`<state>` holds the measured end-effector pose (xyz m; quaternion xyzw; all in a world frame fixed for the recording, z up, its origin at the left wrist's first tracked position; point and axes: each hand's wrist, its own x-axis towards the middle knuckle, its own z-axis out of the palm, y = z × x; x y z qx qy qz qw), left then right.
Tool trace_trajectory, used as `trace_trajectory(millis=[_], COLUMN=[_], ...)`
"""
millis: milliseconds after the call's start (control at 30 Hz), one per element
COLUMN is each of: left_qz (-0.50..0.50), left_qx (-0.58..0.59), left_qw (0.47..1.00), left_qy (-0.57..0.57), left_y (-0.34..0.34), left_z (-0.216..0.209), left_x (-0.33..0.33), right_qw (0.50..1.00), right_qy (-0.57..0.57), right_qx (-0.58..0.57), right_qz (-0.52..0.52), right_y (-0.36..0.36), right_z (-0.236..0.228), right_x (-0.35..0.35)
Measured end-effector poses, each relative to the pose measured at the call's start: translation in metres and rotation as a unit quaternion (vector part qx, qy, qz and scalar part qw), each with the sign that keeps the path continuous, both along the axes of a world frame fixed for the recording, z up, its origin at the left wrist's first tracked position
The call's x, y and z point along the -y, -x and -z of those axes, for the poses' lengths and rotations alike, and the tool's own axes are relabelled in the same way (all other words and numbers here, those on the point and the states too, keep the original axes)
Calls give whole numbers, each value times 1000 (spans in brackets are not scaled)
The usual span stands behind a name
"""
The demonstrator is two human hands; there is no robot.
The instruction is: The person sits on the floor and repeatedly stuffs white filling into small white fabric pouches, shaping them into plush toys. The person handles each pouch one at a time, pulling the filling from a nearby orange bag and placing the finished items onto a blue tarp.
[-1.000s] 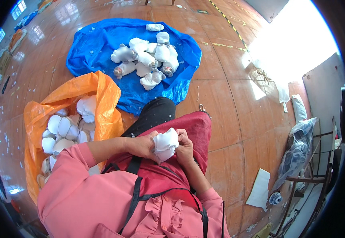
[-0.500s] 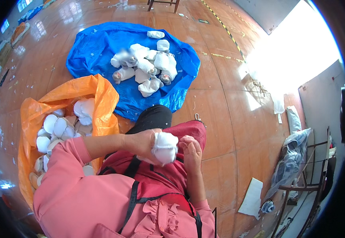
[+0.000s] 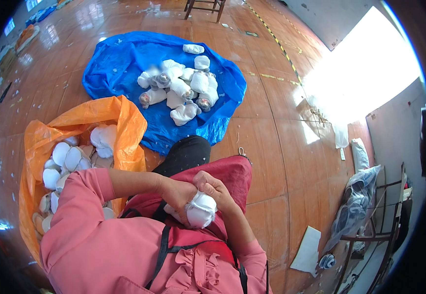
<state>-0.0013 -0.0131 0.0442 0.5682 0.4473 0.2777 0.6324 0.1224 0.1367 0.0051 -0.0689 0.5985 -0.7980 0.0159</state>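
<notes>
Over my lap I hold a white rounded, padded bundle [image 3: 201,210] whose exact kind I cannot make out. My left hand [image 3: 179,196] is wrapped round its left side. My right hand [image 3: 213,187] closes on its upper right edge, with thumb and fingers pressed together close to the left hand. Left of my lap, an orange sheet-like sack [image 3: 130,125] stands open with white and beige rounded pads [image 3: 73,158] inside. Ahead of my knees a blue plastic sheet [image 3: 112,63] lies spread, bearing a heap of white bundles [image 3: 180,87], several with grey parts.
A wooden stool [image 3: 204,6] stands at the far edge. At the right are a clear plastic bag [image 3: 357,196] with dark contents, a dark-framed rack [image 3: 389,235], a white sheet [image 3: 307,250] and a small striped roll [image 3: 327,261]. Scraps dot the tiled floor [image 3: 267,142].
My right hand has moved left and up from beside the bundle onto its upper edge. The bundle has tilted and shifted slightly down in my left hand.
</notes>
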Motion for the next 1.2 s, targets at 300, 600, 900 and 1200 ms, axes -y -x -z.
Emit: trace_trajectory(millis=[300,600,900,1200], left_qz=[37,-48,-50,-71], left_qx=[-20,-33,113,72], left_qw=[999,995,987,995], left_qy=[-30,-87,104,-8], left_y=[3,-2,3,-1], left_z=[-3,14,22,6], left_x=[7,22,29,24], right_qw=[996,983,986,986], right_qy=[-63,-124,-86,141], right_qx=[-27,111,127,90], right_qz=[59,76,71,-3], right_y=[-16,-25,-45,-51], right_z=[9,-6,14,32], right_x=[16,19,21,13])
